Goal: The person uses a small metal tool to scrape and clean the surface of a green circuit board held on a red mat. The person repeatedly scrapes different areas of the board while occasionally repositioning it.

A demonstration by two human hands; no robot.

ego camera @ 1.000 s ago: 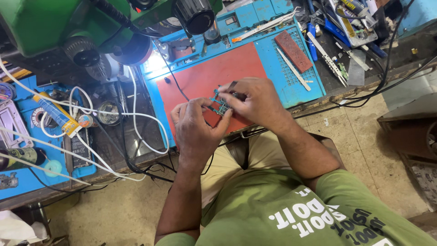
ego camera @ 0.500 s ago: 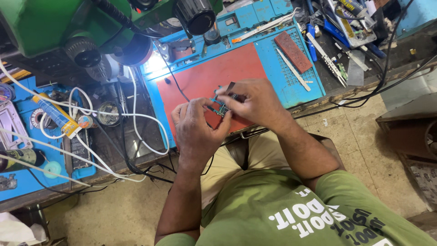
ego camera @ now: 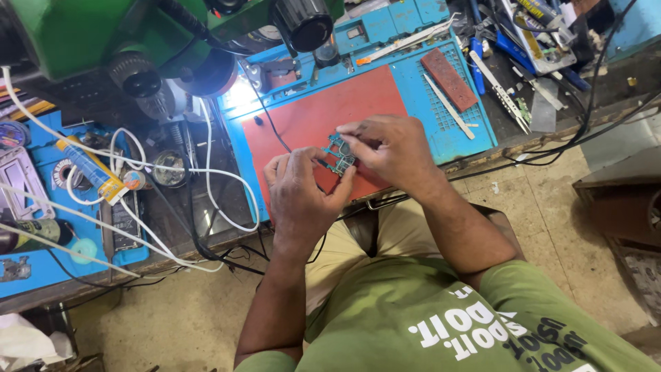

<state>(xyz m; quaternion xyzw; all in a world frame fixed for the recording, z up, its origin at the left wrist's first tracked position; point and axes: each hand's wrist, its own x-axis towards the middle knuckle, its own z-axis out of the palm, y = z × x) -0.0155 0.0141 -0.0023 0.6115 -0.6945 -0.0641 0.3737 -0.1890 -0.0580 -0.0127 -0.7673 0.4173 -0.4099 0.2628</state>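
Observation:
A small teal circuit board (ego camera: 339, 155) is held over the red work mat (ego camera: 310, 114) between both my hands. My left hand (ego camera: 299, 196) grips its lower edge with thumb and fingers. My right hand (ego camera: 392, 148) pinches the upper part from the right, fingers curled over it. Much of the board is hidden by my fingers. A thin black wire (ego camera: 272, 124) runs across the mat toward the board.
A green microscope body (ego camera: 138, 34) hangs over the bench's back left. Tweezers and metal tools (ego camera: 447, 107) lie on the blue mat (ego camera: 441, 131) to the right. White cables (ego camera: 213, 186), a tube (ego camera: 86, 169) and small tins sit to the left. My knees are below the bench edge.
My hands and the board stay in nearly the same spot; my right fingers have shifted slightly on the board.

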